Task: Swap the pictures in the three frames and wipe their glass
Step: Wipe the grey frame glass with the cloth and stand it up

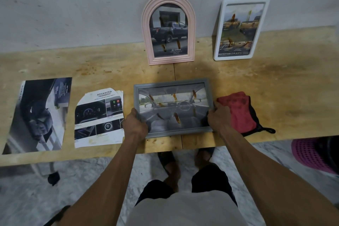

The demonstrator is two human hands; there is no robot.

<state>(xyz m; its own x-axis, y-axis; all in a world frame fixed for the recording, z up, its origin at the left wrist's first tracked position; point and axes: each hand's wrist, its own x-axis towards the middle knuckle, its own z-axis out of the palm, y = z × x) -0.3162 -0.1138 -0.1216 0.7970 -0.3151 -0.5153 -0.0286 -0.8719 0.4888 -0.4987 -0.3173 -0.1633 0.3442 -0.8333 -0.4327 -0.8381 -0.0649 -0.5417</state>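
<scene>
Frame in hand: grey frame (173, 106) lies near the table's (275, 79) front edge, glass up, brown smears on it (a car-interior picture inside).
Left hand (135, 124): fingers curled round the frame's left side, thumb on top.
Right hand (218, 118): grips the frame's right side the same way.
Cloth: red cloth (238, 112) just beside the right hand.
Back edge: pink arched frame (168, 29) and white frame (240, 29) lean on the wall, both smeared.
Left end: dark print (38, 115) and dashboard print (99, 117) lie flat, loose.
</scene>
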